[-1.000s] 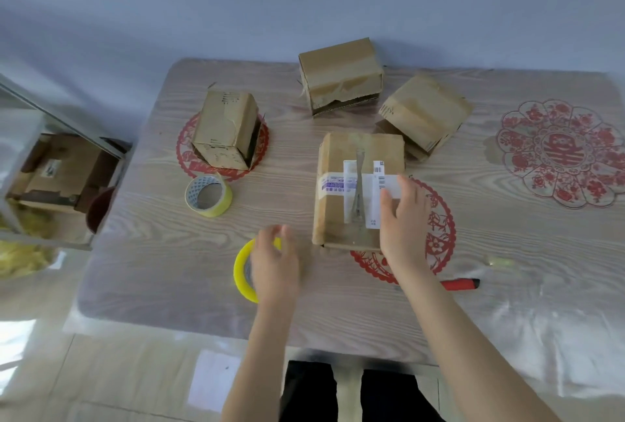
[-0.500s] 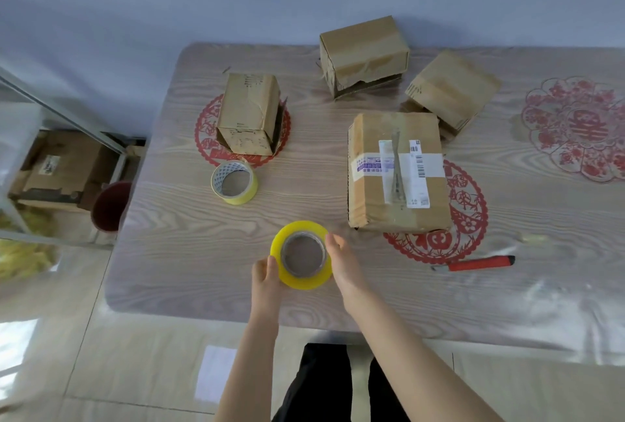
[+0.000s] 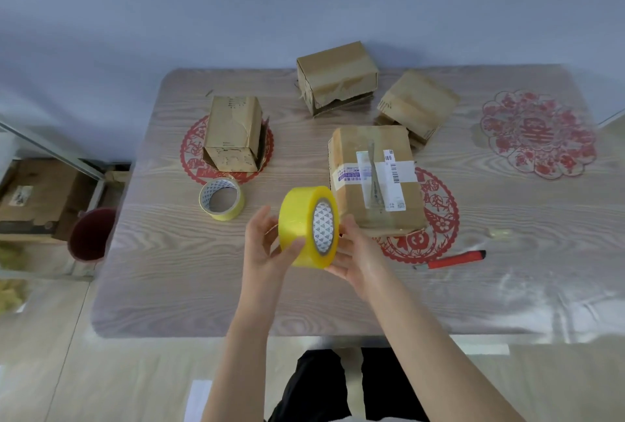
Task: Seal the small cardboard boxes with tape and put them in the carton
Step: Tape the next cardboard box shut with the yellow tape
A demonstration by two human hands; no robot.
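Observation:
A thick yellow tape roll (image 3: pixel 299 225) is lifted on edge above the table, its patterned core facing right. My left hand (image 3: pixel 267 245) grips its left side with the thumb on the tape face. My right hand (image 3: pixel 355 254) holds its right side from below. Just behind it lies a small cardboard box (image 3: pixel 351 151) with white labels and old tape on top. Three more small cardboard boxes stand on the table: one at the left (image 3: pixel 231 134), one at the back (image 3: pixel 336 76), one at the back right (image 3: pixel 417 105).
A thinner tape roll (image 3: pixel 221 199) lies flat left of my hands. A red box cutter (image 3: pixel 453 259) lies to the right on the wooden table (image 3: pixel 169 286). Off the table's left edge sit a dark red bucket (image 3: pixel 89 235) and a cardboard carton (image 3: pixel 33 195) on the floor.
My right hand left the labelled box and joined the left hand on the yellow tape roll. Both hands lifted the roll off the table and turned it on edge.

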